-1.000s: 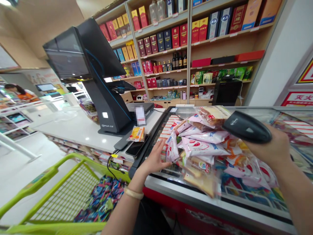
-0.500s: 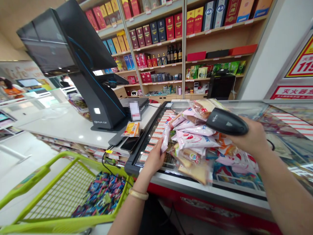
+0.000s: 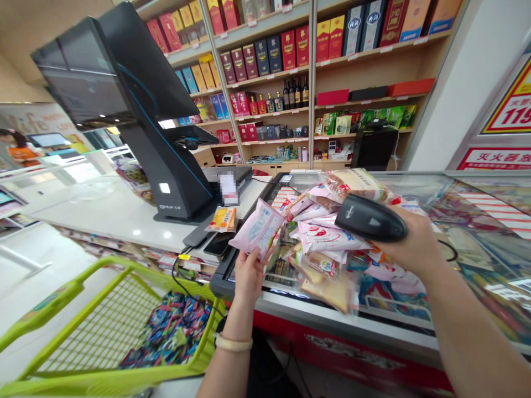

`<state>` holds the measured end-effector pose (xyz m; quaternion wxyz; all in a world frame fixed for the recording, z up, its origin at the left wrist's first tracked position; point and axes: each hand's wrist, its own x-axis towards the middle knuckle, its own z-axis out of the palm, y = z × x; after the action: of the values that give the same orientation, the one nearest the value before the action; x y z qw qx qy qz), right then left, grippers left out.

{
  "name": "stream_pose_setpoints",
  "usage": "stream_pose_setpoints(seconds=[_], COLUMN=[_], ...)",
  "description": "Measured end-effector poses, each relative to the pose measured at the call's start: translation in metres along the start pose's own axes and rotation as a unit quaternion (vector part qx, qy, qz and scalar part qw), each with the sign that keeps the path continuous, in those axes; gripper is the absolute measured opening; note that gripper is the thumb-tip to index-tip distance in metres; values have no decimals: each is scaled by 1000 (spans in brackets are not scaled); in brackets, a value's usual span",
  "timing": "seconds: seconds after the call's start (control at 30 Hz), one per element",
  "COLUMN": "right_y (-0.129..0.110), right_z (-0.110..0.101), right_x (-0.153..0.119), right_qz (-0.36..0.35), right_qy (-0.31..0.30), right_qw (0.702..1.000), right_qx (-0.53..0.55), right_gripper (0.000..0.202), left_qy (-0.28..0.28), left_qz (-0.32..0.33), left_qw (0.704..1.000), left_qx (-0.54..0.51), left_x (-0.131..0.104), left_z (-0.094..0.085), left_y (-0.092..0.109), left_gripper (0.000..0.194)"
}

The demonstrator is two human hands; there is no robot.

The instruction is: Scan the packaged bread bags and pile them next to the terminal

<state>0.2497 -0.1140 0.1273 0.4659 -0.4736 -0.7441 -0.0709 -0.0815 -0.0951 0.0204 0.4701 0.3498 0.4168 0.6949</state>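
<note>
My left hand (image 3: 250, 275) is closed on the lower edge of a pink-and-white snack packet (image 3: 258, 228), its printed side turned up toward me. The packet is lifted at the left edge of the glass-topped freezer (image 3: 282, 288). In my right hand (image 3: 417, 240) is a black barcode scanner (image 3: 370, 218), pointing left over a heap of wrapped bread packets. Pink packets (image 3: 327, 236) lie in the middle of that heap, a clear bag of bread slices (image 3: 332, 284) in front, and a larger bread pack (image 3: 352, 182) behind.
A checkout terminal (image 3: 166, 160) stands on the white counter (image 3: 103, 213) to the left. A small orange-and-white packet (image 3: 223, 219) and a dark phone (image 3: 218, 243) lie beside it. Below is a green shopping basket (image 3: 95, 312) with many small wrapped packets. Shelves of boxes (image 3: 274, 52) stand behind.
My left hand has raised the pink packet off the heap and turned it, moving it left and showing its printed side. The scanner has shifted slightly left and down.
</note>
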Motion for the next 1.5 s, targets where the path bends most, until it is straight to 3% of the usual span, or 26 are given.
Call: stream_pose_setpoints(seconds=[0.13, 0.3, 0.53, 0.83, 1.0, 1.17, 1.27, 1.37, 1.5], right_y=[-7, -20, -25, -23, -19, -13, -9, -9, -10], right_z=[6, 9, 14, 13, 15, 17, 16, 15, 13], right_x=[0, 2, 1, 1, -1, -10, -16, -20, -22], right_qz=[-44, -78, -94, -96, -108, -114, -106, -105, -122], right_qy=[2, -45, -56, -83, -64, -35, -27, -17, 0], right_qw=[999, 995, 990, 987, 987, 990, 992, 993, 990], right_qx=[-14, -53, -93, -101, -97, -73, -67, -60, -71], right_gripper=[2, 10, 14, 11, 12, 14, 16, 17, 19], left_qy=[17, 34, 11, -3, -8, -13, 18, 53, 67], left_qz=[-6, 42, 91, 80, 75, 110, 190, 275, 254], left_qw=[1000, 995, 981, 978, 980, 969, 925, 834, 741], left_qx=[-25, 79, 170, 190, 185, 222, 329, 474, 618], left_x=[-14, -22, -30, -31, -32, -18, 13, 56, 108], left_z=[14, 24, 25, 23, 22, 4, -23, -53, -80], left_y=[12, 33, 57, 54, 52, 47, 51, 65, 88], left_gripper=[49, 64, 57, 58, 57, 52, 39, 38, 54])
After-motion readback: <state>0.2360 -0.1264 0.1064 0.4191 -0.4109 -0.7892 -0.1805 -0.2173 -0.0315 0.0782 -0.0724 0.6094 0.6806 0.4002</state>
